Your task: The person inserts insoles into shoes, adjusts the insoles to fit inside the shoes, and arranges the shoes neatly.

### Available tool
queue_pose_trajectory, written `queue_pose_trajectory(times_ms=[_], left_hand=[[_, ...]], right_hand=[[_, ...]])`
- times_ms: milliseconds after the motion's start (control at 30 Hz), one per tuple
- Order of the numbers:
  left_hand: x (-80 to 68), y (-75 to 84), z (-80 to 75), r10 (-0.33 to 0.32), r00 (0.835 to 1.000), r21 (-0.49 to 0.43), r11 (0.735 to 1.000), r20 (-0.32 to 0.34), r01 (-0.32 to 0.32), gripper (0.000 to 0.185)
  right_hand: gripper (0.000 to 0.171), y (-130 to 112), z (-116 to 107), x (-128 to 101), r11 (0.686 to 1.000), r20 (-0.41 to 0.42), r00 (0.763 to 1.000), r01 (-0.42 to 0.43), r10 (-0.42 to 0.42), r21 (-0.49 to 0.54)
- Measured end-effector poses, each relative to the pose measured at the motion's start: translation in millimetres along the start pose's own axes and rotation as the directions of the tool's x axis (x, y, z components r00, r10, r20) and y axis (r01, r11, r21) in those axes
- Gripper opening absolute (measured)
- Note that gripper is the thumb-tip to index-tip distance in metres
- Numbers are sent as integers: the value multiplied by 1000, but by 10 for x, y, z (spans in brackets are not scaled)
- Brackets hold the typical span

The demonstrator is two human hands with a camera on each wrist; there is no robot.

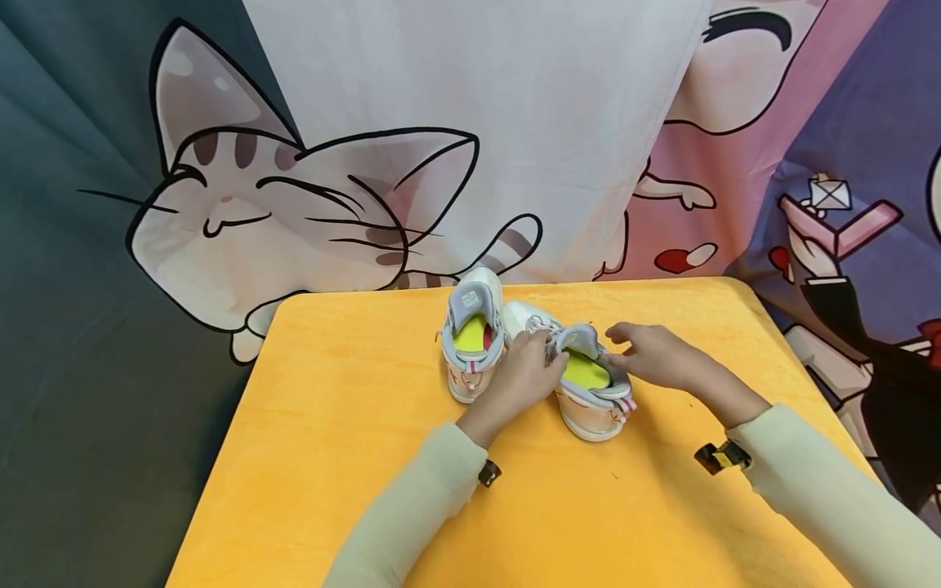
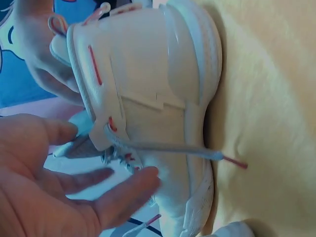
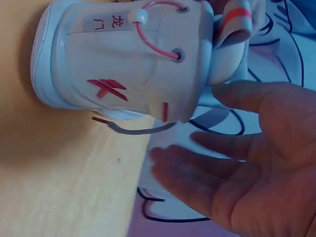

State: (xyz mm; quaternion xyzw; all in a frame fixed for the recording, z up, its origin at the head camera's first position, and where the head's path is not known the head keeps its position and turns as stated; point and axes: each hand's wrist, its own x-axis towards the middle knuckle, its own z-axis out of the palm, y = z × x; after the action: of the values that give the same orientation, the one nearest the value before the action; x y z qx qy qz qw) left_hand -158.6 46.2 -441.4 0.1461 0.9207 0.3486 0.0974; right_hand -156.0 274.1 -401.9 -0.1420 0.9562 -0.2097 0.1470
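Heel toward me, a white sneaker [image 1: 591, 418] with a yellow-green insole stands on the table, angled to the left. My left hand [image 1: 524, 367] is at its left side by the laces, fingers spread, the thumb close to the grey tongue [image 2: 81, 140] in the left wrist view. Across the opening, my right hand [image 1: 654, 355] reaches its right side, with the thumb at the collar and the other fingers loosely extended. Loose lace ends hang down both sides, one lace [image 2: 173, 148] with a red tip. Red stitching and a beaded pink cord [image 3: 153, 37] mark the heel.
Just left of it stands the matching sneaker [image 1: 470, 388], toe pointing away, nearly touching at the front. Both are on a yellow table [image 1: 345, 457] close to its far edge. A cartoon-printed curtain [image 1: 515, 122] hangs directly behind.
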Motion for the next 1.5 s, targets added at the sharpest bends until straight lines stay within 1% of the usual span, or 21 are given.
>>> queue_pose_trajectory(times_ms=[67,100,167,267,333,433,600,667,733,833,900,1100,1133,1200,1300,1367,1433,1500], left_hand=[[-43,-7,27,-29,999,-10,1000,21,29,60],[-62,-9,45,-44,998,-23,999,35,45,65],[-95,-19,81,-60,996,-61,996,73,64,70],[-127,-25,136,-57,993,-93,993,100,66,72],[-138,-27,157,-53,993,-114,991,105,65,69],[-141,-20,159,-33,996,-144,989,84,45,63],[-103,-2,107,-24,997,-241,970,73,41,58],[-70,1,85,-23,998,-251,967,65,39,57],[-32,0,67,-20,998,-254,966,64,36,56],[30,-10,58,-15,997,-241,970,75,32,56],[70,-19,54,-15,996,-252,967,88,37,56],[140,-68,69,-17,996,-272,962,93,41,57],[144,-78,78,-16,995,-274,961,95,42,57],[149,-90,94,-20,994,-287,957,105,50,57],[160,-104,116,-21,992,-302,952,126,59,57],[161,-121,126,-23,991,-302,951,133,63,57],[161,-140,130,-22,991,-293,954,135,61,56],[159,-154,128,-23,990,-287,956,136,61,56]], right_hand=[[52,38,14,32,999,75,997,-25,23,24],[50,58,26,47,999,108,994,-30,25,41],[41,99,59,65,994,160,987,-40,23,103],[29,140,112,68,976,193,981,-55,14,210],[27,147,142,60,960,193,981,-69,16,271],[27,122,180,29,944,170,985,-69,14,323],[27,69,273,-26,906,143,988,-116,62,408],[27,51,313,-45,893,122,989,-133,88,430],[29,33,344,-62,888,99,989,-144,112,436],[33,10,366,-86,896,70,988,-155,138,416],[35,5,372,-96,900,61,987,-159,147,405],[36,40,387,-78,906,49,991,-134,125,402],[37,56,384,-73,916,39,993,-119,113,382],[39,88,363,-72,949,-3,996,-80,84,305],[37,124,280,-98,989,-102,995,-6,21,149],[31,118,186,-120,998,-159,986,61,-56,31],[26,93,78,-148,987,-174,972,151,-158,-58],[26,53,-27,-158,960,-134,955,247,-264,-132]])
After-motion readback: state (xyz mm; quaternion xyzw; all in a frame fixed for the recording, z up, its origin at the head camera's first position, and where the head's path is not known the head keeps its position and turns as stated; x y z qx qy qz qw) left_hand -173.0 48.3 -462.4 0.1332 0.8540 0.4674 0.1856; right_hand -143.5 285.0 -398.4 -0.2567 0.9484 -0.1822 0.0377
